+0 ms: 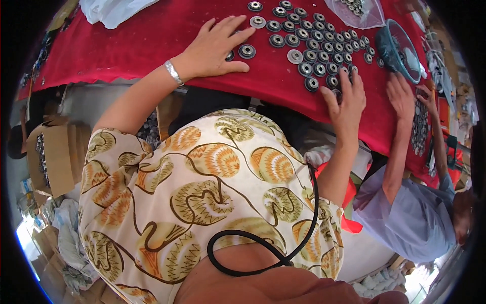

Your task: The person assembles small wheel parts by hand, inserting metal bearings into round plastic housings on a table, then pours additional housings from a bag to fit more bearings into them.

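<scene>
Many small round flanged wheels with metal centres [323,57] lie in loose rows on the red cloth. My left hand [212,49] rests on the cloth at their left, fingers spread, holding nothing. One dark wheel [247,51] lies between its thumb and fingers, and another is partly covered by the hand. Two wheels look paler, one pale wheel [257,22] by my left fingertips. At the near edge of the group, my right hand [350,99] reaches over the wheels with thumb and fingers apart. A wheel [336,95] shows between them, partly hidden; its fingertips touch others.
A blue-green plastic basket [396,50] stands at the right, beside a clear bag of small metal parts [357,11]. Another person's hand [401,96] is near the basket. A white plastic bag [114,11] lies far left. An open cardboard box [58,159] stands below the table.
</scene>
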Demonstrator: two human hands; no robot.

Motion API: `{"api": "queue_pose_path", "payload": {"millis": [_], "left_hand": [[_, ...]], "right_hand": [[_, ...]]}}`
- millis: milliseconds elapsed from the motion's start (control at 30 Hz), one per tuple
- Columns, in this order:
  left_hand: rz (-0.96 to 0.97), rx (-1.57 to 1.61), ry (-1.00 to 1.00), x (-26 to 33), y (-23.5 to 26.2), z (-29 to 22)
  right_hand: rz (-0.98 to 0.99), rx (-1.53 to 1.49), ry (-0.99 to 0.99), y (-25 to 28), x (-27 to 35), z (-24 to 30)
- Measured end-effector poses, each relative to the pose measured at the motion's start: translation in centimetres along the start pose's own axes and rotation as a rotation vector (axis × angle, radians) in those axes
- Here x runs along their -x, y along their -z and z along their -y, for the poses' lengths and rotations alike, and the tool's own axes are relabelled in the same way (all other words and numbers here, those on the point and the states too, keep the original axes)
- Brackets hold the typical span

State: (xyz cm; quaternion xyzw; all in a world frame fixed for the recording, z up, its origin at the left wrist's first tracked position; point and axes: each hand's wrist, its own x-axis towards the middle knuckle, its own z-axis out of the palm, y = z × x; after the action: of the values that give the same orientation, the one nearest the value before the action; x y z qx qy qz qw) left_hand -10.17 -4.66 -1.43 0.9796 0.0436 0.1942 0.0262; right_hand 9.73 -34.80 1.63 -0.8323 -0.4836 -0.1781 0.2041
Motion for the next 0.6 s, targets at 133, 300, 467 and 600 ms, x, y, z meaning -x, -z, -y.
{"api": "queue_pose_path", "payload": {"millis": [133, 300, 467, 600], "left_hand": [[0.032, -0.019, -0.089, -2.2, -1.0, -1.8], [0.03, -0.073, -0.049, -4.7, -2.5, -4.3], [0.004, -0.073, -0.032, -6.8, -3.7, -6.3], [-0.016, -0.078, -0.003, -8.0, -3.7, -7.7]], "right_hand": [[0.087, 0.088, -0.021, -1.2, -0.5, -0.8], [0.088, 0.103, 0.021, -1.5, -1.1, -2.0], [0.127, 0.078, 0.051, -0.4, -1.3, -3.5], [0.122, 0.121, -0.001, -0.3, -1.3, -5.5]]}}
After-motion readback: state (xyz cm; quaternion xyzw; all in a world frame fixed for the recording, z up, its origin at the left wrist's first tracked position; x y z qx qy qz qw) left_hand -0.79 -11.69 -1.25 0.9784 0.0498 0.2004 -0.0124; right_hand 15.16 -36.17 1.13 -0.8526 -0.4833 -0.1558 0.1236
